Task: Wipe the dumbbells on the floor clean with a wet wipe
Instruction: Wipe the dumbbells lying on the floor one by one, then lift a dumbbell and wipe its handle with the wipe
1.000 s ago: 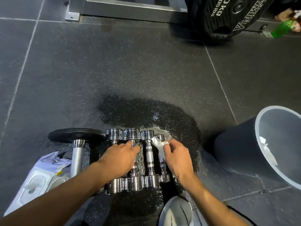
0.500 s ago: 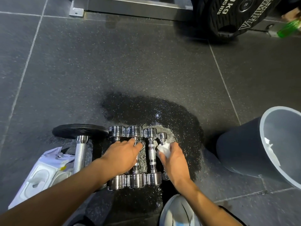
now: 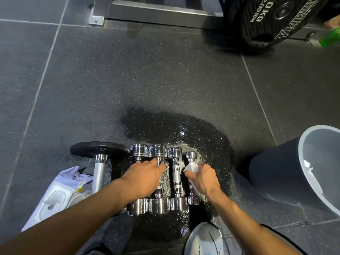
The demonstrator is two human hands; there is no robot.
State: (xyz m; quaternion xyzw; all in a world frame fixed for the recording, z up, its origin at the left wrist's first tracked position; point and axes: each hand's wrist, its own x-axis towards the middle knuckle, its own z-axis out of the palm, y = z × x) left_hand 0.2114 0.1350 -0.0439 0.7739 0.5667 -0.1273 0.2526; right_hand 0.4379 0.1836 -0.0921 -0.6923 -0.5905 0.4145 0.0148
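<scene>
Chrome dumbbells point(image 3: 175, 176) lie in a row of four, side by side, on a wet dark patch point(image 3: 184, 131) of the rubber floor point(image 3: 147, 76). Left of this row a bigger dumbbell point(image 3: 99, 162) with a black plate stands beside them, and further left lies a white wipe pack point(image 3: 55, 196). The left hand point(image 3: 143, 178) rests on the handles of the two leftmost chrome dumbbells, fingers stretched flat. The right hand point(image 3: 203, 178) grips a white wet wipe point(image 3: 191, 167) and presses it on the handle of the smallest dumbbell point(image 3: 192, 178), at the right end of the row. Right of the row stands a grey bin point(image 3: 276, 173), tilted. Far beyond the row leans a black weight plate point(image 3: 266, 19).
</scene>
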